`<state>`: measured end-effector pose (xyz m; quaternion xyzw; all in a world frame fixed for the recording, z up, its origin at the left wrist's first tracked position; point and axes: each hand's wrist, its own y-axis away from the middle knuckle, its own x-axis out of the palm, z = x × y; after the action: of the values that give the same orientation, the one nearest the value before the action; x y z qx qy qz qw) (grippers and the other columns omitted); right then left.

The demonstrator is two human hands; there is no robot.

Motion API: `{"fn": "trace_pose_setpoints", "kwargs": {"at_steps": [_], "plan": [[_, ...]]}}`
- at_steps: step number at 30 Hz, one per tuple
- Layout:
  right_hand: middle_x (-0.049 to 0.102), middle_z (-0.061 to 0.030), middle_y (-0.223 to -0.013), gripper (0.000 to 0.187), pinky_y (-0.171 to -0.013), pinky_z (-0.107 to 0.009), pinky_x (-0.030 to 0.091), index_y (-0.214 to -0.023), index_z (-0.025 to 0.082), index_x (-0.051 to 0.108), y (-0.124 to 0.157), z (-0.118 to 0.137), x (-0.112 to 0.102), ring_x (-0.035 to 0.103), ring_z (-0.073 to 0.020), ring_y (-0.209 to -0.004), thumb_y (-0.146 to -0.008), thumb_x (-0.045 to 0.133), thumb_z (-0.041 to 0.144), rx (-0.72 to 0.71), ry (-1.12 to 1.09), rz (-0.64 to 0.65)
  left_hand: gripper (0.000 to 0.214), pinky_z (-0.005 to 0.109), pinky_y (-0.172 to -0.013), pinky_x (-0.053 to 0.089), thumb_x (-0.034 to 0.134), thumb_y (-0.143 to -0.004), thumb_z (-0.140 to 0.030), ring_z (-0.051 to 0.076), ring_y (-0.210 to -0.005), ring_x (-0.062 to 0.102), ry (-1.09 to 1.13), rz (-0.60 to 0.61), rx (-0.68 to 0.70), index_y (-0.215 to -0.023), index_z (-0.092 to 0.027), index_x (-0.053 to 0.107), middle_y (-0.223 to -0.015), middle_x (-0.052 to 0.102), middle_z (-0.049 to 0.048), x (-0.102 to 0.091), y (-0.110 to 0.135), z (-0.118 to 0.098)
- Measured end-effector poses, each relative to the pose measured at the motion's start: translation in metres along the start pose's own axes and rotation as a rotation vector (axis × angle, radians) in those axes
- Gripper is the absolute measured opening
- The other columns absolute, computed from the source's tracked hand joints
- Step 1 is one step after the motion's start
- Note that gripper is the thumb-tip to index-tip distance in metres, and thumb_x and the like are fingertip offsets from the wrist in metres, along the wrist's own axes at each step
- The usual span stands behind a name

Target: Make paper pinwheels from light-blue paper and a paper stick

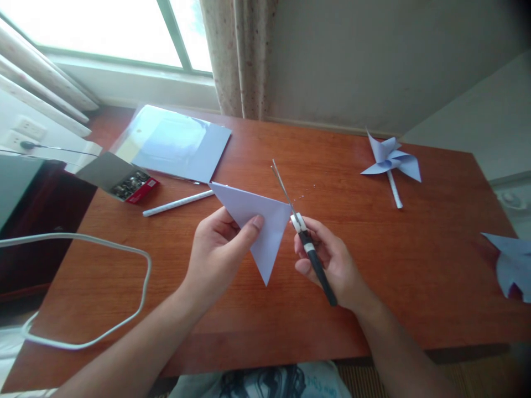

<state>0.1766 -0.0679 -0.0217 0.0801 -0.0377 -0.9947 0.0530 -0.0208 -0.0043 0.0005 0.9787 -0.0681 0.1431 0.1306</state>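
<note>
A folded sheet of white paper (pixel 265 232), triangular with one point hanging down, is pinched in my left hand (pixel 219 243), thumb on its front face. My right hand (pixel 327 260) grips scissors (pixel 317 268) with black handles and a white part near the pivot. They appear nearly edge-on. Their thin blades slant up and left, past the paper's right corner, with the tips only slightly apart. The corner is right by the scissors; I cannot tell whether they touch. Behind the paper lies a white rolled paper stick (pixel 176 203), its right end hidden.
A paper pinwheel (pixel 392 157) on a stick lies at the back right; another folded paper piece (pixel 512 262) is at the right edge. A pack of paper in a clear sleeve (pixel 174 141), a small open box (pixel 120 177) and a white cable (pixel 147 276) occupy the left side.
</note>
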Motion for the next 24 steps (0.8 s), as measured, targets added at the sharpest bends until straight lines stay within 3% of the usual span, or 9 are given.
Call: {"fn": "trace_pose_setpoints", "kwargs": {"at_steps": [13, 24], "plan": [[0.061, 0.0006, -0.093, 0.048, -0.076, -0.025, 0.049, -0.131, 0.031, 0.062, -0.0035, 0.0044, -0.0006, 0.055, -0.0135, -0.079, -0.085, 0.077, 0.027, 0.003, 0.016, -0.032, 0.011, 0.021, -0.064, 0.05, 0.079, -0.082, -0.026, 0.012, -0.069, 0.063, 0.006, 0.002, 0.005, -0.089, -0.018, 0.075, -0.08, 0.073, 0.0004, -0.0008, -0.0008, -0.0002], [0.059, 0.0014, -0.088, 0.045, -0.071, -0.025, 0.048, -0.129, 0.03, 0.063, -0.0037, 0.0044, -0.0012, 0.054, -0.0132, -0.076, -0.086, 0.076, 0.028, 0.038, 0.032, -0.047, 0.013, 0.02, -0.065, 0.05, 0.079, -0.081, -0.027, 0.012, -0.072, 0.062, 0.023, -0.002, -0.009, -0.085, -0.016, 0.074, -0.082, 0.073, 0.0019, 0.0013, -0.0008, -0.0023]]}}
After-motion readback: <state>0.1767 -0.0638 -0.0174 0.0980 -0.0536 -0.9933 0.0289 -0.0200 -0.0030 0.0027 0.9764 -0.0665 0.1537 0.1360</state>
